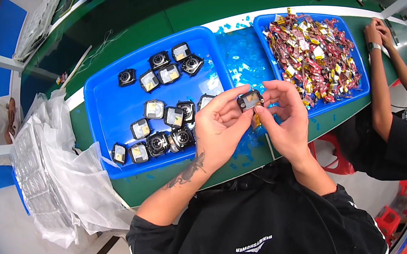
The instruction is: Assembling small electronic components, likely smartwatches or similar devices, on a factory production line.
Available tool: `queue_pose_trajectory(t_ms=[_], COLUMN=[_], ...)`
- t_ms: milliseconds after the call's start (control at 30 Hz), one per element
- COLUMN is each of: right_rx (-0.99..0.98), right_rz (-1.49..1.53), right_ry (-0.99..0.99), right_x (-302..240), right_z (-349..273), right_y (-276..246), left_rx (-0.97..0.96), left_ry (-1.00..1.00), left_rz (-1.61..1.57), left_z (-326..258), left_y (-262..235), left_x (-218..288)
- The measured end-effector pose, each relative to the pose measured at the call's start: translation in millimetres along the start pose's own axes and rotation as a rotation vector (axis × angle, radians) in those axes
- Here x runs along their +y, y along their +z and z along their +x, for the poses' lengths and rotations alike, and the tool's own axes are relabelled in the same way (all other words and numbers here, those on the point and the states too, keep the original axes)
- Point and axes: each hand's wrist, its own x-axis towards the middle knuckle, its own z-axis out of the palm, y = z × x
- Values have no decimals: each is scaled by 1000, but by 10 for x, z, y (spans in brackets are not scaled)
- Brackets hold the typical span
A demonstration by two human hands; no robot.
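Between my two hands, above the green table's near edge, is a small black smartwatch case [250, 99] with a grey inner face showing. My left hand [222, 126] grips its left side, thumb below and fingers curled behind. My right hand [287, 116] pinches its lower right corner, the forefinger raised along the side. A small amber piece [256, 120] shows just under the case; whether it is attached I cannot tell. On the left, a blue tray [104, 103] carries several similar black watch cases [158, 143], some with pale inner faces up, others with a round dark back up.
A second blue tray [362, 86] on the right is heaped with small red, yellow and white flexible parts [312, 56]. Blue film scraps [246, 59] lie between the trays. Stacked clear plastic trays [36, 180] with wrapping stand at left. A co-worker's forearms [377, 73] rest at the right.
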Motion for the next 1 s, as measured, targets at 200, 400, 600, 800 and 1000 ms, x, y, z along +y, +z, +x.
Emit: queue_pose_trajectory(t_ms=[200, 400, 600, 800, 1000], right_rx=[-17, -23, -79, -328, -147], right_rz=[-76, -29, 81, -2, -235], right_ry=[-120, -63, -24, 81, 184], right_x=[32, -33, -194, -233, 411], right_z=[3, 90, 260, 1334, 2832], right_y=[28, 66, 36, 3, 98], left_rx=[49, 20, -6, 205, -138], left_ry=[82, 43, -97, 190, 971], left_rz=[122, 85, -265, 62, 285], left_z=[-13, -16, 34, -99, -985], left_y=[27, -48, -133, -179, 34], left_x=[-30, 28, 214, 627, 1590])
